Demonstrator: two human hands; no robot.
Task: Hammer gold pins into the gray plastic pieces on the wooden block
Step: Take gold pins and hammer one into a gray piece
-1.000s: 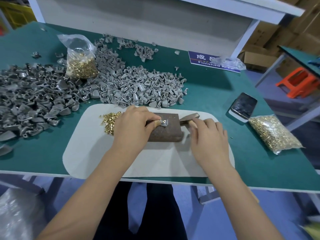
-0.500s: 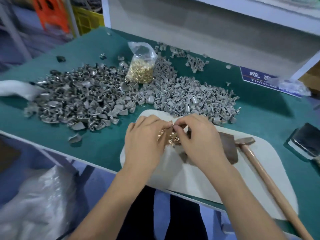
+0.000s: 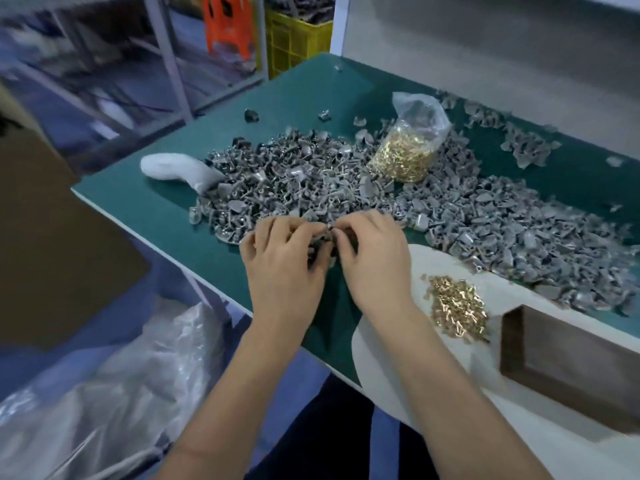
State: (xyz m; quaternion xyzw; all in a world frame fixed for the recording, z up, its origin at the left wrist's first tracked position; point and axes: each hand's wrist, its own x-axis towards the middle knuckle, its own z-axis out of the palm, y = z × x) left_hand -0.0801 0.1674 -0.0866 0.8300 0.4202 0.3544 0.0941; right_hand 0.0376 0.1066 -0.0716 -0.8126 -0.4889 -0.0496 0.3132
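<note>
Loading step, I think: my left hand point(image 3: 282, 263) and right hand point(image 3: 372, 258) meet fingertip to fingertip over the near edge of the gray pieces point(image 3: 346, 188), both curled, pinching something small and dark (piece or pin, can't tell). Loose pins point(image 3: 457, 308) lie on the white mat beside the block point(image 3: 568, 362). Next: carry it to the block, seat it upright.

Both hands, left hand point(image 3: 282, 268) and right hand point(image 3: 372, 261), have left the wooden block point(image 3: 568, 362) for the gray plastic pieces point(image 3: 346, 188).
</note>
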